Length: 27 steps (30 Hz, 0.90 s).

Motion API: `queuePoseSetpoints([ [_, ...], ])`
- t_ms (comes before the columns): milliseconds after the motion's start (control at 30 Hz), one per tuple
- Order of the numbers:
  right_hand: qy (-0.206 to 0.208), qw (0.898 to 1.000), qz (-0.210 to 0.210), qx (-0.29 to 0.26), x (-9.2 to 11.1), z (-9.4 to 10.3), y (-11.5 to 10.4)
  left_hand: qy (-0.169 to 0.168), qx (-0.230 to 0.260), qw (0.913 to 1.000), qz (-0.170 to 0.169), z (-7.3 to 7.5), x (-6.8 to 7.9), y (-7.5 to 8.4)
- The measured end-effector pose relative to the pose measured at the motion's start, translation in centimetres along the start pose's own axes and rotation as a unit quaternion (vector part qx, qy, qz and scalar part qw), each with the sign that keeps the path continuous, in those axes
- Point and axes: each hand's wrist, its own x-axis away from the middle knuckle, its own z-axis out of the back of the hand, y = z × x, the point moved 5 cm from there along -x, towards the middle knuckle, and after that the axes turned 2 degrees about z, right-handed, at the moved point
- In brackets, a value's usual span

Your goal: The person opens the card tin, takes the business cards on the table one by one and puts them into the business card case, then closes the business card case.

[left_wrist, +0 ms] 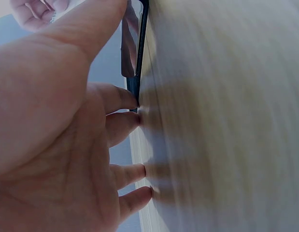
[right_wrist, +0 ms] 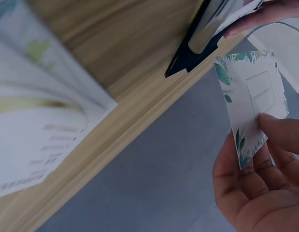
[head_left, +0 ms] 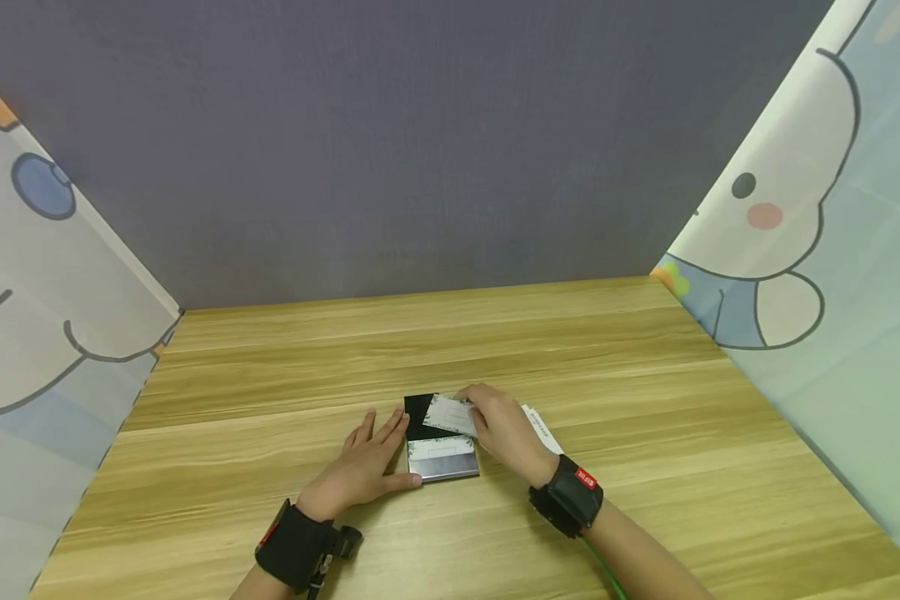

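A business card case (head_left: 444,467) lies unfolded on the table, its black lid (head_left: 417,425) on the far side and its silver pocket on the near side. White cards with green leaf print (head_left: 429,448) show in the pocket. My left hand (head_left: 362,473) rests along the case's left edge, fingers extended, with the thumb at the near corner and a fingertip beside the lid. Between thumb and fingers, my right hand (head_left: 504,429) pinches a leaf-bordered business card (right_wrist: 253,92), tilted above the lid. Part of the case is hidden by that card in the head view.
More white printed cards (head_left: 543,429) lie on the wooden table (head_left: 270,367) just right of my right hand, partly covered by it. A dark grey panel (head_left: 420,150) rises behind the table, and cartoon-printed cloths (head_left: 787,192) border both sides.
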Motion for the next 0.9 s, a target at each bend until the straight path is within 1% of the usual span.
queuePoseSetpoints([
  [200,-0.013,1.000,-0.002,-0.011,-0.2,-0.6,-0.5,-0.003,0.000,1.0000,0.001,0.0,0.0,0.1],
  [400,-0.017,1.000,0.012,-0.020,-0.3,-0.9,-1.0,-0.011,0.001,0.9999,0.008,0.0,0.0,0.1],
  [667,-0.021,0.999,0.024,-0.019,-0.3,-1.4,-1.1,-0.012,0.002,0.9999,0.009,0.0,0.0,0.1],
  [900,-0.043,0.998,0.027,-0.021,-0.2,-1.9,-1.2,-0.008,0.000,0.9999,0.009,0.0,0.0,0.2],
])
